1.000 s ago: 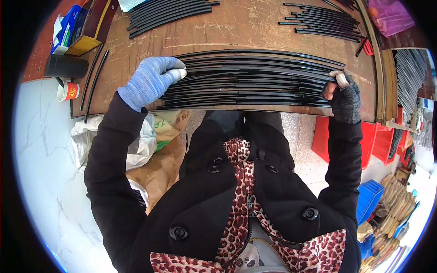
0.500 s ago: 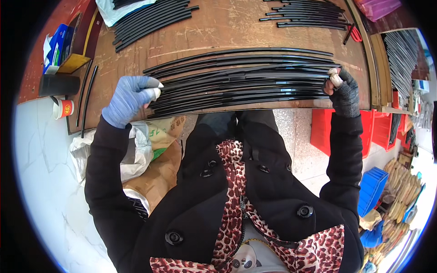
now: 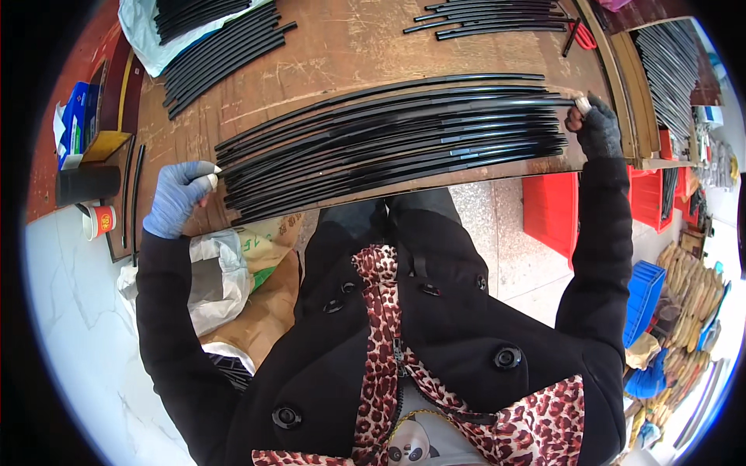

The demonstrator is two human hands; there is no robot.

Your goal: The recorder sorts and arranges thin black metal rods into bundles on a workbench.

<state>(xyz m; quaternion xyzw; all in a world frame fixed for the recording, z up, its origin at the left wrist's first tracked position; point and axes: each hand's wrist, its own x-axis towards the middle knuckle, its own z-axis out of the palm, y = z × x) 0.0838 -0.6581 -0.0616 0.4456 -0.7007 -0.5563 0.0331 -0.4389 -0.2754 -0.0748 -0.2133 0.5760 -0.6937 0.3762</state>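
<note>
A row of long, thin, glossy black strips (image 3: 342, 159) lies side by side across the near part of the wooden table. At their left ends my left hand (image 3: 177, 200), in a light blue-grey glove with pale-wrapped fingertips, pinches the end of one strip. My right hand (image 3: 600, 133), in a dark grey fingerless glove, holds the right end of a strip (image 3: 556, 101) that reaches out past the others. Its fingers are closed on that end, a little beyond the row. The middle of this strip merges with the others, so whether both hands hold the same one is hard to see.
More black strips lie at the table's (image 3: 350, 58) back left (image 3: 225, 58) and back right (image 3: 497, 17), near red-handled scissors (image 3: 583, 36). A black cylinder (image 3: 87, 185) and paper cup (image 3: 99, 220) stand left. Red bins (image 3: 550, 213) sit below right, bags (image 3: 214, 287) below left.
My right hand has drawn a strip's end out to the right, past the row. My left hand still pinches at the left ends. The whole view has shifted and turned slightly.
</note>
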